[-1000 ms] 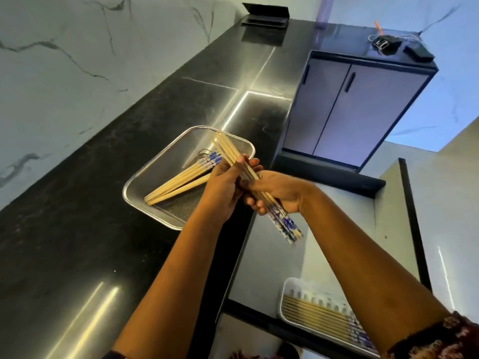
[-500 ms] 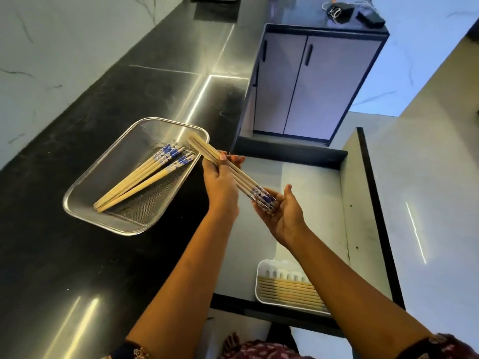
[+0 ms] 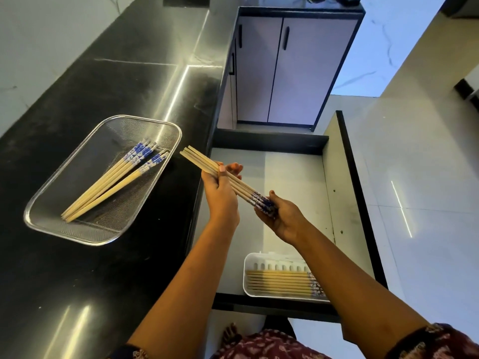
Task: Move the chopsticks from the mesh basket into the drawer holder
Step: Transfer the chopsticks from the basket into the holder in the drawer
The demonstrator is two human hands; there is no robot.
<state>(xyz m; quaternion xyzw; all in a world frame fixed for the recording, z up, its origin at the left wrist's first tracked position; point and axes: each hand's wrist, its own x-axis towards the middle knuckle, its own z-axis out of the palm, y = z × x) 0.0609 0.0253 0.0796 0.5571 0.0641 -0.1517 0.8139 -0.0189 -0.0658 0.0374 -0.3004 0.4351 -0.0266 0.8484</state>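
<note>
Over the open drawer (image 3: 334,177), just past the edge of the black worktop (image 3: 64,281), both hands hold one bundle of chopsticks (image 3: 233,182), much as half a second ago; a second ago the same bundle was still above the mesh basket (image 3: 46,221) with the hands close together. The left hand (image 3: 220,195) has its grip closed round the plain wooden shafts, thumb on top, the bare tips jutting up and left toward the basket. The right hand (image 3: 282,216) cups the blue-patterned ends, fingers curled under them. The remaining chopsticks (image 3: 114,180), apparently five, lie slanted in the basket on the worktop, patterned ends at its far corner. The white drawer holder (image 3: 248,265) sits at the near end of the drawer with a row of chopsticks already lying flat in it; the right forearm crosses its right part and hides that end. Grey cabinet doors (image 3: 285,68) stand beyond the drawer.
</note>
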